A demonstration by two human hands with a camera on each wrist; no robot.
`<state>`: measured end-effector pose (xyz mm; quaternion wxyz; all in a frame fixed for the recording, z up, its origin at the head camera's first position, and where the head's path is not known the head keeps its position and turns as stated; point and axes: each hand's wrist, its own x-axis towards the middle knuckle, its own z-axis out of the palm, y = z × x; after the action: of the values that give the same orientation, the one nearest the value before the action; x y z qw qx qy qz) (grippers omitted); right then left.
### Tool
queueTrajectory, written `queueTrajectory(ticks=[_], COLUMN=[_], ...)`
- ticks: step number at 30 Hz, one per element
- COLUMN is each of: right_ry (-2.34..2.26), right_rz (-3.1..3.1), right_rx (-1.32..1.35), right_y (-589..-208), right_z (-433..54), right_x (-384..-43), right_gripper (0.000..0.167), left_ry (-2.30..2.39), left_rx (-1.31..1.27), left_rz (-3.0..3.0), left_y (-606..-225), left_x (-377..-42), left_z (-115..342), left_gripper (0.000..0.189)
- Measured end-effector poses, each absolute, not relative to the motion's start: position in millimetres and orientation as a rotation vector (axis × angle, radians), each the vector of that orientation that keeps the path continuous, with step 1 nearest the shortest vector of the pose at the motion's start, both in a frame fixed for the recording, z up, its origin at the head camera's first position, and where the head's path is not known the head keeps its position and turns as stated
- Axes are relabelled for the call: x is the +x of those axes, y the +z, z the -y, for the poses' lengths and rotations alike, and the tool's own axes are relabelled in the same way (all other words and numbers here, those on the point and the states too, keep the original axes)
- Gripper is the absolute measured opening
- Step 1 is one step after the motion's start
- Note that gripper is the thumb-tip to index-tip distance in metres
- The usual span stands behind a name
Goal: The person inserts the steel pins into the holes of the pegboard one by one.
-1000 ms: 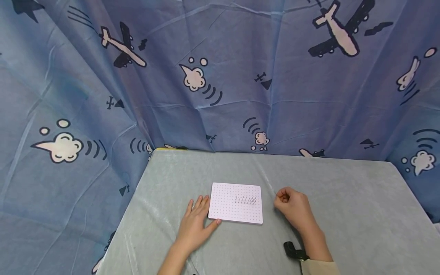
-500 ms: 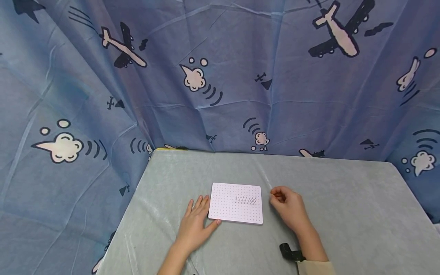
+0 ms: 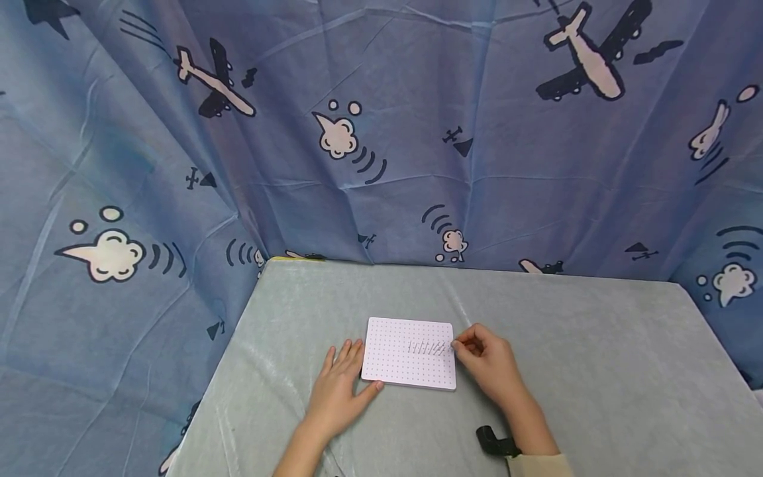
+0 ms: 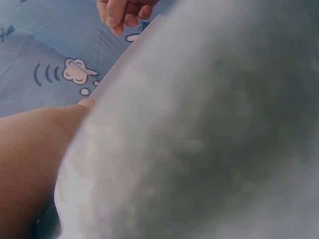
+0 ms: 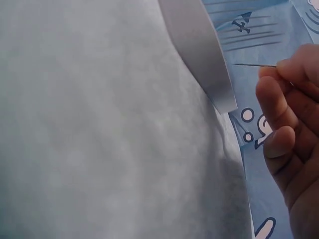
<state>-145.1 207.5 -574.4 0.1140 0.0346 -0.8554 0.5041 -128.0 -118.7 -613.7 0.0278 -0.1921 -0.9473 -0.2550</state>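
Note:
A white pegboard (image 3: 387, 354) with rows of small holes lies on the table. Several thin needles (image 3: 424, 348) stand in a row on its right half; the right wrist view shows these upright needles (image 5: 251, 36) above the board's side. Between thumb and forefinger my right hand (image 3: 490, 364) pinches another thin needle (image 5: 253, 65), its tip pointing toward the board, at the right edge in the head view. My left hand (image 3: 340, 394) rests with spread, straight fingers along the board's left edge, thumb at the near-left corner. In the left wrist view a blurred pale surface hides most of it.
Pale grey-green cloth covers the table (image 3: 596, 358). A blue curtain (image 3: 393, 132) printed with planes and clouds hangs behind and to the left. A black device (image 3: 496, 442) is strapped at my right wrist, by a beige sleeve (image 3: 539, 465).
My right hand has moved left from beside the board to its right edge, still pinching the needle. My left hand and the board stay where they were.

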Motion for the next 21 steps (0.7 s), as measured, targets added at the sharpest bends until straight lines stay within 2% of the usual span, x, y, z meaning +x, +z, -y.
queueTrajectory(ticks=[16,21], right_ry=[1.393,1.360], right_rz=[2.600,2.583], right_rx=[0.119,0.180], right_y=[-577.2,-580.7], right_z=[-204.7,-204.2], right_x=[-143.1,-144.6], right_gripper=[0.010,0.017], left_ry=[-0.769,-0.775], left_rx=[-0.590,-0.588], left_rz=[2.931,2.930], left_y=[-614.4,-613.0], left_x=[-127.7,-128.1], left_z=[118.5,117.9], left_gripper=[0.088,0.088])
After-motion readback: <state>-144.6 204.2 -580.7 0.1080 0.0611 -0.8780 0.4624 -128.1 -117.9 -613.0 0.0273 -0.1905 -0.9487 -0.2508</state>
